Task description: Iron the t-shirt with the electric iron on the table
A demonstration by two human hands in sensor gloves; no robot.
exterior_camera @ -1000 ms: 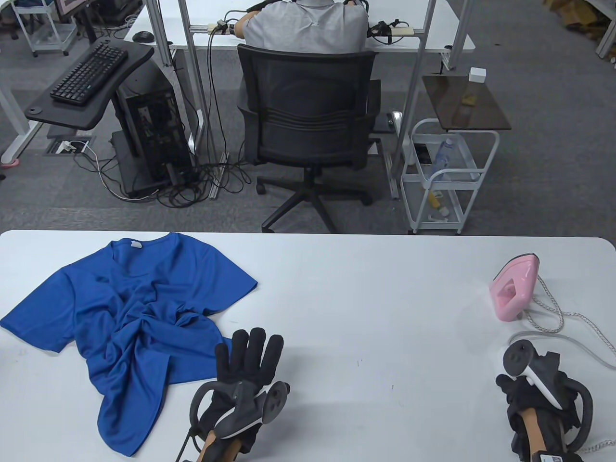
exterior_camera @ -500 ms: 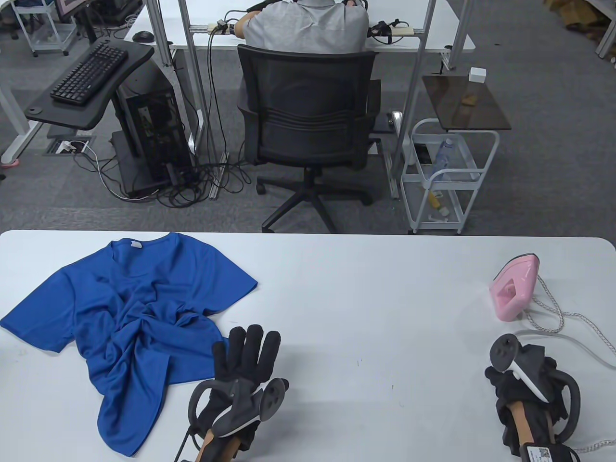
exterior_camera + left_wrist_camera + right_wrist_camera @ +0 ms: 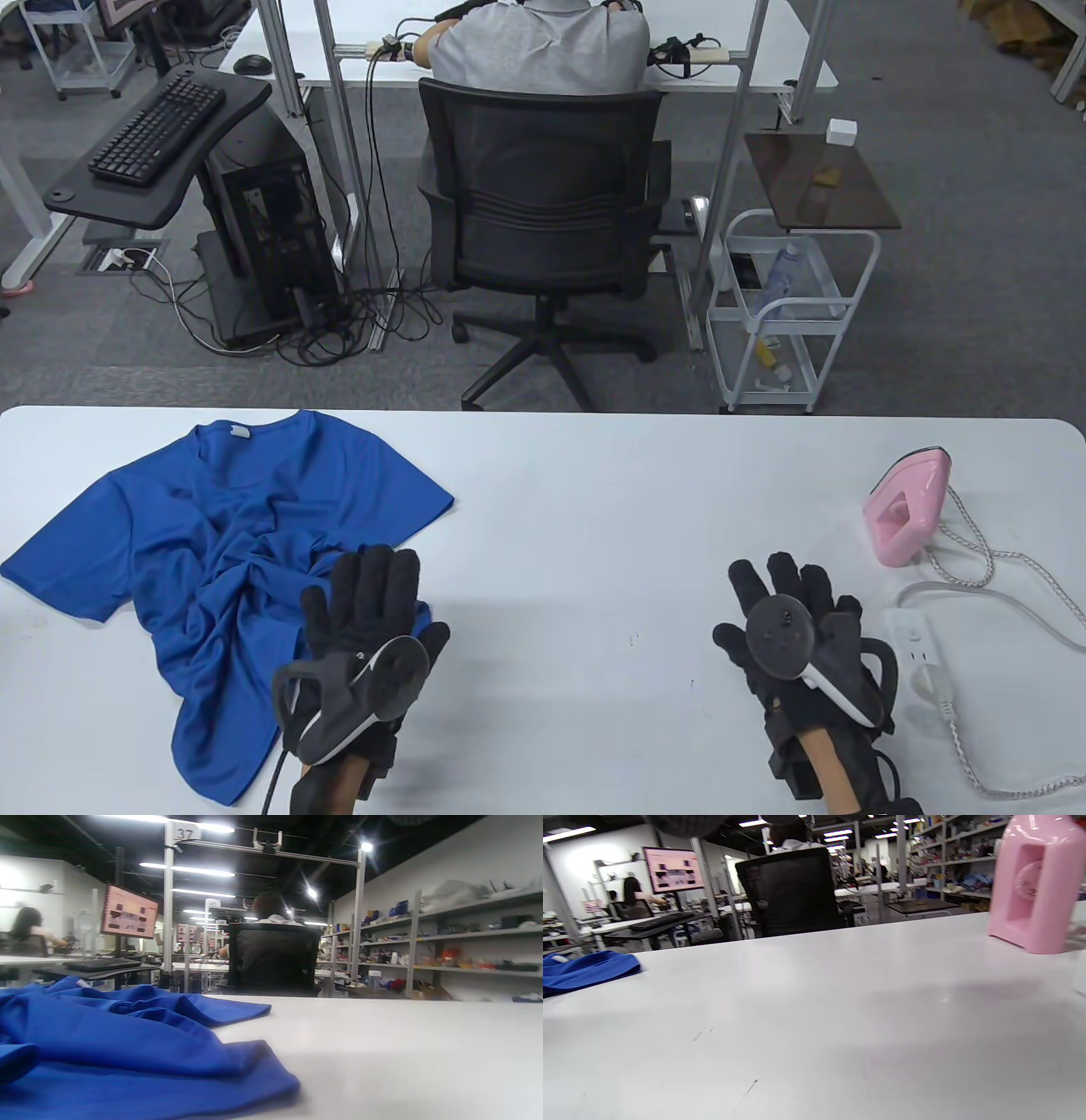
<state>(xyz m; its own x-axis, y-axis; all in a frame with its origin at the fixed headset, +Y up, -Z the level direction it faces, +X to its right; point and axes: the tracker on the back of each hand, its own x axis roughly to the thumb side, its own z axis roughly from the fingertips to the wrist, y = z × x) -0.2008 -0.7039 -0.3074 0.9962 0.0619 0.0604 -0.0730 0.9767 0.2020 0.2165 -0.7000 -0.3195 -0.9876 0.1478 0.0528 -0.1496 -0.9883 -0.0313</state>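
Lying crumpled on the left part of the white bench (image 3: 594,509), the blue t-shirt (image 3: 229,543) has its collar toward the far edge and its lower part twisted into folds. The left hand (image 3: 365,628) is spread flat with the fingers apart, and its fingertips (image 3: 373,564) reach over the near right edge of the shirt; it grips nothing. In the left wrist view the folded blue cloth (image 3: 127,1043) fills the lower left, right in front of the camera.

The right hand (image 3: 793,632) is also spread, palm down over bare bench, with the fingers apart and nothing held. It is well apart from the shirt. The pink iron (image 3: 906,507) stands upright on its heel near the far right side of the bench, beyond the right hand and not touched by it. In the right wrist view the iron (image 3: 1035,887) stands at the right edge of the picture. Its braided cord (image 3: 976,543) curls on the bench beside it, and a white power strip (image 3: 920,649) lies just to the right of the right hand.
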